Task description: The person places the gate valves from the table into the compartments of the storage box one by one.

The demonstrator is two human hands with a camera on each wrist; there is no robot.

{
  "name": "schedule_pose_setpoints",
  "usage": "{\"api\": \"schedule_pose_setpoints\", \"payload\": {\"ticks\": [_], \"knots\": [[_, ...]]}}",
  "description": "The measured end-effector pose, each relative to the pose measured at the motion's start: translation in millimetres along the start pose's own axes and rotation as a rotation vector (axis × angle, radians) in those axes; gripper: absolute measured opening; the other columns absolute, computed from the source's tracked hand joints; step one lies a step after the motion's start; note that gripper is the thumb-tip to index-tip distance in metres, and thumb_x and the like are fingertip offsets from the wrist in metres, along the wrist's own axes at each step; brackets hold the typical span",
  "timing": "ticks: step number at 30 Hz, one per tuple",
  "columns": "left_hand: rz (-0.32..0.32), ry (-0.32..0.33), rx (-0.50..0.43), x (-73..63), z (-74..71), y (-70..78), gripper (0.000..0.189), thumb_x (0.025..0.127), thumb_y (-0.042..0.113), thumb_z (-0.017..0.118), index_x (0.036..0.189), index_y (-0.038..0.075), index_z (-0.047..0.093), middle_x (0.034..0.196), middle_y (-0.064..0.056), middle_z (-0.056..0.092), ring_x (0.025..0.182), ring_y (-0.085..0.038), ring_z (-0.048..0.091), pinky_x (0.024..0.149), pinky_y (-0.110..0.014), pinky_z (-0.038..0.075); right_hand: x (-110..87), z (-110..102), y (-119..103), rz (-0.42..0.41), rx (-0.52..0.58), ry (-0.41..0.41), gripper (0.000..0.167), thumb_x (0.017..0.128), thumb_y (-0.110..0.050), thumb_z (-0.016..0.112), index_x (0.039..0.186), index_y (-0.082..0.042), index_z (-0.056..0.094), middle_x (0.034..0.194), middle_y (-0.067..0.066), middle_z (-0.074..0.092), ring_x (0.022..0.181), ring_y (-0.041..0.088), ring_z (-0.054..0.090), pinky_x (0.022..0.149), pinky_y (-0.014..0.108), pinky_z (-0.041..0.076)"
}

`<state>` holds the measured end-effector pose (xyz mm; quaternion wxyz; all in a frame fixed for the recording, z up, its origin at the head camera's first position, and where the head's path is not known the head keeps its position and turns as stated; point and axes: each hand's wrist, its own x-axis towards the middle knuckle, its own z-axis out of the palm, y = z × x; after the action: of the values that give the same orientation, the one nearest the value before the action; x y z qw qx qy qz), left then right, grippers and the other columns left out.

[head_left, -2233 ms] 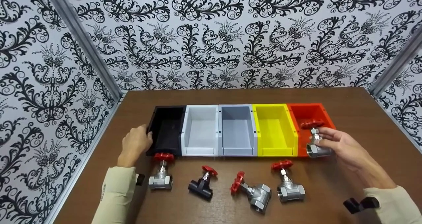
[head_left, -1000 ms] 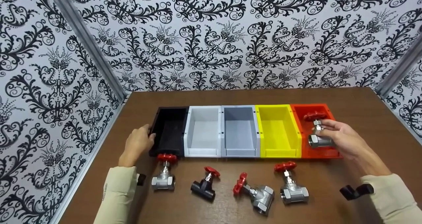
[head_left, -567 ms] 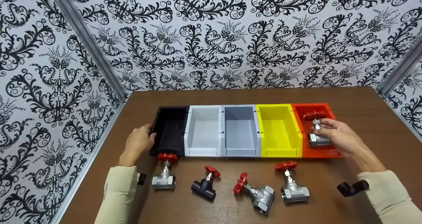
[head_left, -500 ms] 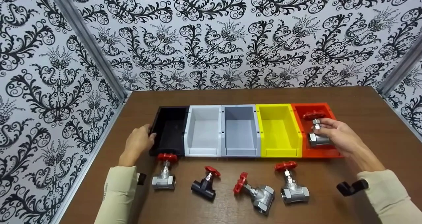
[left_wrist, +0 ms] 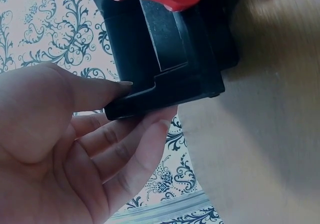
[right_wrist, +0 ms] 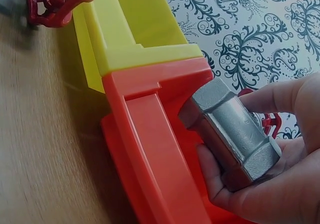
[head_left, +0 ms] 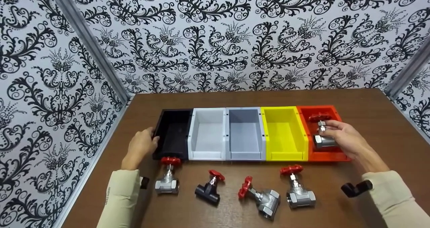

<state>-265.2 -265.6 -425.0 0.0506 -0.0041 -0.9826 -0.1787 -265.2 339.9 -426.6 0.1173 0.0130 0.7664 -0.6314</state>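
In the head view, my right hand (head_left: 349,142) holds a silver gate valve (head_left: 324,141) with a red handwheel over the red bin (head_left: 336,156). Its thumb and fingers pinch the neck below the wheel. The right wrist view shows the valve's metal body (right_wrist: 230,134) just inside the bin's front lip (right_wrist: 155,149); whether it touches the floor I cannot tell. My left hand (head_left: 141,144) grips the outer side wall of the black bin (head_left: 173,135) at the far left. In the left wrist view, its thumb lies over the bin wall (left_wrist: 145,101), with the fingers beneath.
White (head_left: 206,134), grey (head_left: 244,134) and yellow bins (head_left: 284,135) stand joined between the black and red ones. In front lie a silver valve (head_left: 167,184), a black plastic valve (head_left: 207,191), an angled silver valve (head_left: 265,201) and another silver valve (head_left: 300,196). Patterned walls enclose the table.
My right hand has carried the valve from the red bin's front edge back and down over its inside. In the last half second it barely moves. The left hand keeps its grip.
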Motion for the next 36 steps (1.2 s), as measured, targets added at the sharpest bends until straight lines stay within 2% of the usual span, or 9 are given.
{"api": "schedule_pose_setpoints", "payload": {"ticks": [6, 12, 19, 27, 36], "knots": [[-0.006, -0.006, -0.004, -0.6, 0.6, 0.5, 0.031, 0.094, 0.015, 0.06, 0.116, -0.006, 0.06, 0.11, -0.034, 0.065, 0.103, -0.053, 0.062, 0.084, -0.063, 0.047, 3.6, -1, 2, 0.026, -0.031, 0.007, 0.072, 0.1, -0.014, 0.054, 0.152, 0.011, 0.012, 0.105, -0.012, 0.059, 0.089, 0.004, 0.064, 0.081, 0.023, 0.055], [0.025, 0.031, 0.005, -2.3, 1.2, 1.4, 0.027, 0.092, 0.013, 0.061, 0.11, -0.007, 0.06, 0.103, -0.035, 0.066, 0.1, -0.055, 0.062, 0.083, -0.063, 0.047, 6.5, -1, 6, 0.026, -0.08, 0.022, 0.071, 0.1, -0.015, 0.053, 0.153, 0.011, 0.012, 0.112, -0.007, 0.054, 0.091, 0.002, 0.061, 0.083, 0.02, 0.053], [0.02, 0.029, 0.015, -3.3, 0.9, 1.1, 0.03, 0.093, 0.014, 0.06, 0.114, -0.008, 0.059, 0.105, -0.037, 0.065, 0.101, -0.056, 0.061, 0.084, -0.063, 0.047, 10.9, 1, 9, 0.028, -0.078, 0.029, 0.07, 0.1, -0.014, 0.054, 0.152, 0.011, 0.015, 0.11, -0.007, 0.055, 0.089, 0.003, 0.061, 0.081, 0.02, 0.053], [0.034, 0.022, 0.017, -2.0, 0.8, -0.2, 0.034, 0.093, 0.013, 0.06, 0.118, -0.01, 0.058, 0.107, -0.037, 0.064, 0.102, -0.055, 0.061, 0.086, -0.062, 0.047, 15.5, 3, 14, 0.063, -0.135, 0.03, 0.07, 0.099, -0.015, 0.054, 0.152, 0.01, 0.016, 0.123, 0.008, 0.051, 0.09, 0.004, 0.061, 0.083, 0.021, 0.053], [0.017, 0.013, 0.004, -1.9, 2.3, 0.4, 0.035, 0.094, 0.015, 0.06, 0.119, -0.009, 0.058, 0.108, -0.036, 0.064, 0.104, -0.054, 0.061, 0.087, -0.061, 0.047, 20.1, 4, 16, 0.053, -0.163, 0.05, 0.07, 0.096, -0.013, 0.056, 0.15, 0.013, 0.019, 0.117, 0.006, 0.053, 0.086, 0.004, 0.06, 0.08, 0.021, 0.053]]}}
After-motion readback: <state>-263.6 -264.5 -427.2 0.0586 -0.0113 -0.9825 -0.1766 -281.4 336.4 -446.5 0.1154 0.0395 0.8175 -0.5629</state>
